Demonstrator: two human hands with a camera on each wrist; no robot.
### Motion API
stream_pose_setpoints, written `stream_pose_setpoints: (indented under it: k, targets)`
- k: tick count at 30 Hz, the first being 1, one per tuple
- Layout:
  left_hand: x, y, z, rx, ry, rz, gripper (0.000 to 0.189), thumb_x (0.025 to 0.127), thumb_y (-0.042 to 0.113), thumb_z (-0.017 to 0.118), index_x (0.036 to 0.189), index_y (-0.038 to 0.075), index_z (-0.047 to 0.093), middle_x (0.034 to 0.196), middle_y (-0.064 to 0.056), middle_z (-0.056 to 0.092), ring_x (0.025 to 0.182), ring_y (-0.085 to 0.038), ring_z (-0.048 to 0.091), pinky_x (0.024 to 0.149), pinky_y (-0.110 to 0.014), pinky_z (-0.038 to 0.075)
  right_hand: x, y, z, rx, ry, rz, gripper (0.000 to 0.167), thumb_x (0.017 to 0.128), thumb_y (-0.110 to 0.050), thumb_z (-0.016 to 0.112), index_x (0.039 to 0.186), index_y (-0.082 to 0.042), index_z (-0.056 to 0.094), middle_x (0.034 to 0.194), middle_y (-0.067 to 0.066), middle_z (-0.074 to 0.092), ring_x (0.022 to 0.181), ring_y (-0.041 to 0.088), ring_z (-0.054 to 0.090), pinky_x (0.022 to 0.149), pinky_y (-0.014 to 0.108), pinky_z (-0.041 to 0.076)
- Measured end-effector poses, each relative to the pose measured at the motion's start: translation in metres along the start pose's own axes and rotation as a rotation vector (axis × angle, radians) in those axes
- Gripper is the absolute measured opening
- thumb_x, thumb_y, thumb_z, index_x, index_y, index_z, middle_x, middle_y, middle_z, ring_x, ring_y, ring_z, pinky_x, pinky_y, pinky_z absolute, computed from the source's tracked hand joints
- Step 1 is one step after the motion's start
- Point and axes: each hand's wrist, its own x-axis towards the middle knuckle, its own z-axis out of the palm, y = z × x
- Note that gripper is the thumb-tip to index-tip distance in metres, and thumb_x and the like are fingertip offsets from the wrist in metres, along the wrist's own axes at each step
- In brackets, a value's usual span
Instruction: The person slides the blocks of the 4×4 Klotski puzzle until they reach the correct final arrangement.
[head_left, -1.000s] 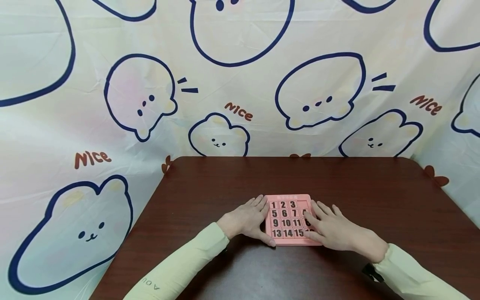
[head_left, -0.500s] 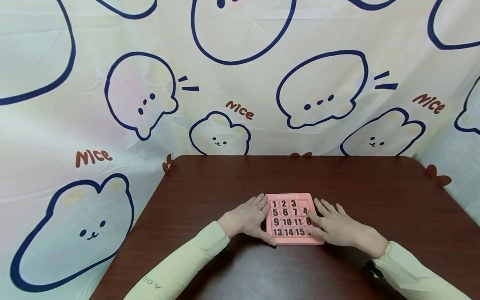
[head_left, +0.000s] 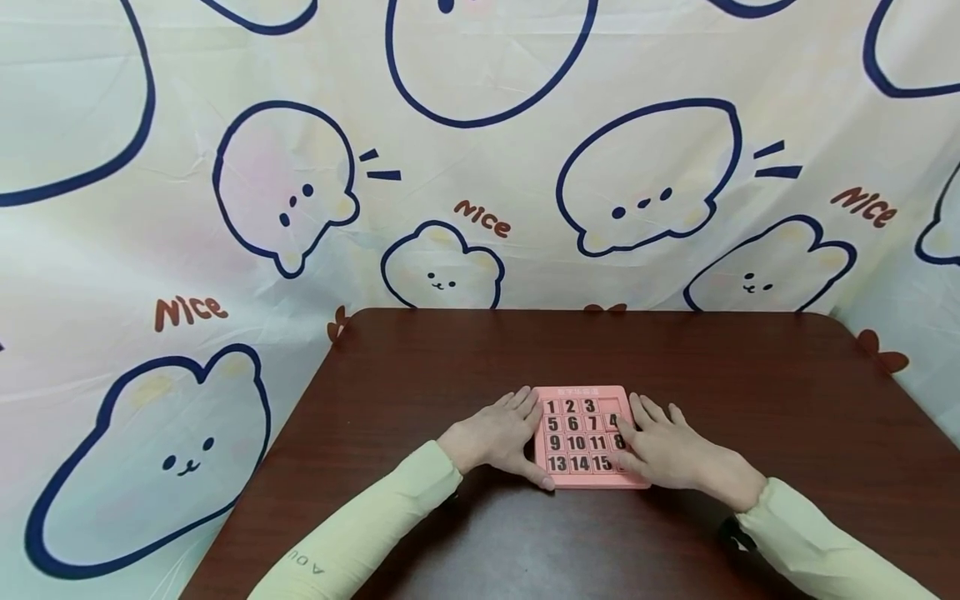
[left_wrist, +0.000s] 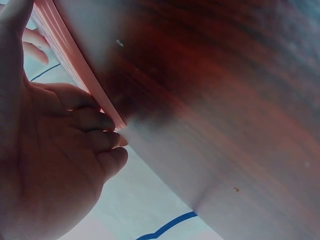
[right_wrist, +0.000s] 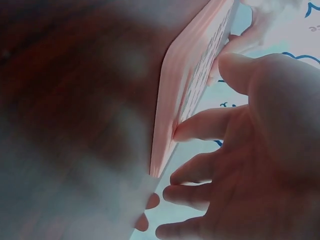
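A pink sliding number puzzle (head_left: 596, 482) lies flat on the table in the head view. Beside tile 3 in its top row is a gap, with tile 4 below it. My left hand (head_left: 498, 435) rests along the puzzle's left edge, fingers extended at the top corner and thumb at the bottom corner. From the right, my right hand (head_left: 678, 450) reaches over the board with its fingers spread. Its index fingertip is at tile 4, and its thumb covers most of the bottom-right tile. Both wrist views show the puzzle's thick pink side (left_wrist: 82, 65).
The dark brown wooden table (head_left: 450, 350) extends around the puzzle on all sides. Behind it hangs a pale cloth (head_left: 525, 167) printed with blue-outlined cartoon animals. A black strap (head_left: 737, 535) shows at the right sleeve.
My right index finger has drawn slightly right, uncovering more of tiles 4 and 8. My left hand stays on the puzzle's left edge. The head view has shifted slightly.
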Motion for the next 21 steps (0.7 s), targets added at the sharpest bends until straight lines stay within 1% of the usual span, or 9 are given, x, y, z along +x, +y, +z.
stream_pose_setpoints:
  k: [4,9,12,17,21]
  targets:
    - [0.001,0.0,0.0,0.001,-0.001,0.003,0.127,0.07,0.088,0.054,0.157,0.004,0.018,0.165,-0.016,0.013,0.154,-0.028,0.011,0.125,-0.037,0.017,0.007,0.005,0.001,-0.007,-0.005,0.007,0.07,0.096,-0.053,0.053,0.143,-0.001,0.048,0.154,0.034,0.029,0.143,0.051,0.028,0.106,0.076,0.023]
    - [0.001,0.001,0.0,0.01,0.002,0.005,0.127,0.069,0.089,0.054,0.156,0.003,0.019,0.165,-0.017,0.014,0.154,-0.029,0.012,0.125,-0.037,0.017,0.016,0.012,0.001,0.015,-0.015,0.038,0.072,0.097,-0.053,0.051,0.147,-0.003,0.043,0.155,0.034,0.027,0.143,0.052,0.026,0.107,0.076,0.022]
    - [0.001,0.001,0.0,0.006,0.001,0.002,0.127,0.069,0.088,0.054,0.157,0.003,0.018,0.165,-0.016,0.013,0.154,-0.028,0.012,0.125,-0.037,0.017,0.018,0.014,0.0,0.026,-0.014,0.042,0.071,0.098,-0.053,0.05,0.148,-0.004,0.042,0.155,0.034,0.026,0.143,0.053,0.025,0.107,0.077,0.02]
    - [0.001,0.001,-0.001,-0.002,-0.002,-0.002,0.127,0.069,0.089,0.054,0.157,0.004,0.017,0.165,-0.015,0.012,0.154,-0.028,0.011,0.125,-0.037,0.017,0.012,0.014,-0.004,0.023,0.01,0.034,0.068,0.097,-0.052,0.052,0.149,-0.009,0.042,0.156,0.032,0.027,0.143,0.052,0.025,0.108,0.077,0.02]
    - [0.001,0.001,-0.002,-0.002,-0.003,-0.003,0.127,0.069,0.088,0.055,0.157,0.004,0.017,0.165,-0.015,0.012,0.154,-0.028,0.01,0.126,-0.037,0.016,-0.001,0.012,-0.005,0.003,0.046,0.009,0.067,0.096,-0.054,0.053,0.147,-0.011,0.046,0.156,0.03,0.029,0.143,0.05,0.027,0.108,0.076,0.022]
